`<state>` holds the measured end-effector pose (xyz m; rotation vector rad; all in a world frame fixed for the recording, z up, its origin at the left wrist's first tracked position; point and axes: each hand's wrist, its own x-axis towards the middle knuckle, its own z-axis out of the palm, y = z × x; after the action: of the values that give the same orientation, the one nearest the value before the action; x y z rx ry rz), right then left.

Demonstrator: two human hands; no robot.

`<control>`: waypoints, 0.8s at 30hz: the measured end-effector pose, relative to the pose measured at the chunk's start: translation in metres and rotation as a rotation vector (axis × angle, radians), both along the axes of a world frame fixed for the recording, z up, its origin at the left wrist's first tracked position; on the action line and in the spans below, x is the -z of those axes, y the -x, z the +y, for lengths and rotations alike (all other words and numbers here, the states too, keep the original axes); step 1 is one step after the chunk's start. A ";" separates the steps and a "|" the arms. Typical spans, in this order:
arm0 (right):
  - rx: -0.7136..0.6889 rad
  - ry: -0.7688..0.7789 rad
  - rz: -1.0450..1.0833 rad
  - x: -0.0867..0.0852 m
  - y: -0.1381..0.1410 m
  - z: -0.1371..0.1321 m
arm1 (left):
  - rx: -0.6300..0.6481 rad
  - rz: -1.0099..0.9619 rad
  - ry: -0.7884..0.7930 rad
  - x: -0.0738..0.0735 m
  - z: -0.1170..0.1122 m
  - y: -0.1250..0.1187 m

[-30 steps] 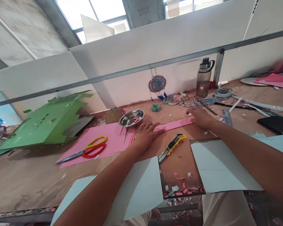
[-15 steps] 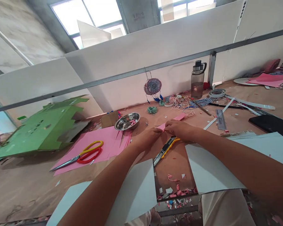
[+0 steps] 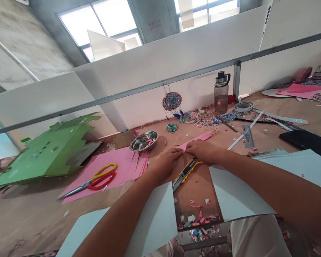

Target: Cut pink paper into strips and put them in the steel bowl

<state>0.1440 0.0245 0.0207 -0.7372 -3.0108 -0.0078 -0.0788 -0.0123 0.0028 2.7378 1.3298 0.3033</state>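
Observation:
A pink paper strip [image 3: 204, 136] lies on the brown table in front of me, one end reaching past my fingers to the upper right. My left hand [image 3: 170, 160] presses and pinches it from the left. From the other side, my right hand [image 3: 200, 151] has bent fingers gripping the same strip, and the fingertips of both hands nearly meet. The part under the fingers is mostly hidden. Just below the hands rests a yellow and black utility knife [image 3: 186, 172], touched by neither. A steel bowl [image 3: 133, 144] with small pink pieces stands beyond my left hand.
Scissors [image 3: 103, 175] lie on pink sheets [image 3: 120, 162] at the left, near a green cardboard piece [image 3: 50, 146]. White boards [image 3: 155, 217] sit under my forearms. Behind are cords [image 3: 200, 117], a bottle [image 3: 221, 93], a ruler [image 3: 248, 136], tape [image 3: 243, 106] and a phone [image 3: 306, 141].
More of the pink strip shows beyond my right hand. Both hands stay close together on it, with the right hand shifted slightly. The camera view has tilted a little.

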 end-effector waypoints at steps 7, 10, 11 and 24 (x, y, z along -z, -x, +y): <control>0.047 0.004 -0.053 0.010 0.006 0.003 | -0.014 -0.017 -0.011 0.000 -0.003 -0.007; 0.118 0.020 0.068 0.009 -0.003 0.016 | -0.009 0.009 -0.006 0.000 -0.005 -0.006; 0.173 0.008 0.134 0.007 -0.009 0.022 | -0.006 0.032 -0.006 -0.001 -0.005 -0.005; 0.662 0.281 0.383 0.018 -0.069 0.056 | 0.055 0.130 -0.090 -0.001 -0.006 -0.006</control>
<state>0.2131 0.0808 0.0023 -1.5210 -2.3097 0.4783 -0.0732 -0.0182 0.0037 2.9089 1.2966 0.1889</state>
